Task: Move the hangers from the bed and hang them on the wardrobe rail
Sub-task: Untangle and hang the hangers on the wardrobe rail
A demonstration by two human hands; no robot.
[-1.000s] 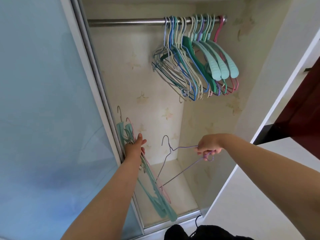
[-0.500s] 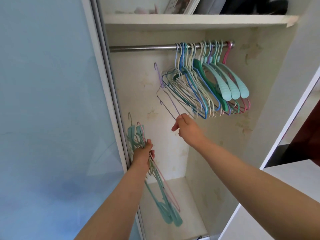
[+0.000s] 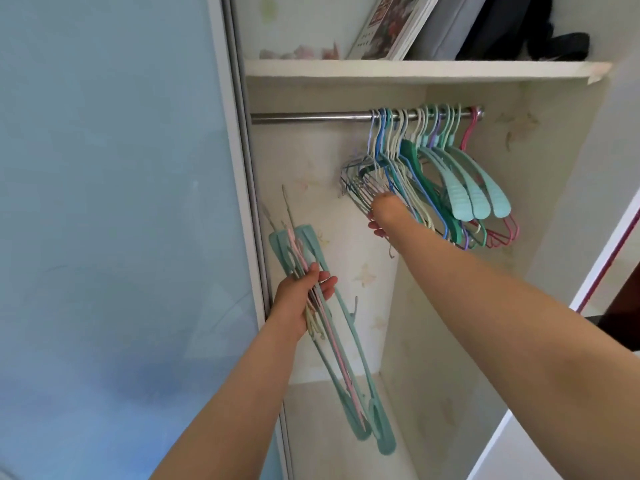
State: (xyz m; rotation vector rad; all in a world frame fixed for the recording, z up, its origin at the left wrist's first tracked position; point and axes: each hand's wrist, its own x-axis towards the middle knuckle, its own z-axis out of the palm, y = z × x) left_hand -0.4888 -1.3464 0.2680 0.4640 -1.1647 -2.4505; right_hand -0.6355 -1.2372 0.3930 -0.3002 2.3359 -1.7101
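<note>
Many hangers (image 3: 450,181) already crowd the rail (image 3: 311,117) upper right; the right hand (image 3: 382,216), grip hidden, reaches them while the left hand (image 3: 298,303) clutches a bundle (image 3: 346,362).

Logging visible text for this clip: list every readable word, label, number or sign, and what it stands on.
No text reads clearly.
Printed card on the top shelf: small rows of print, too blurred to read.
Hangers on the rail: no markings visible.
</note>
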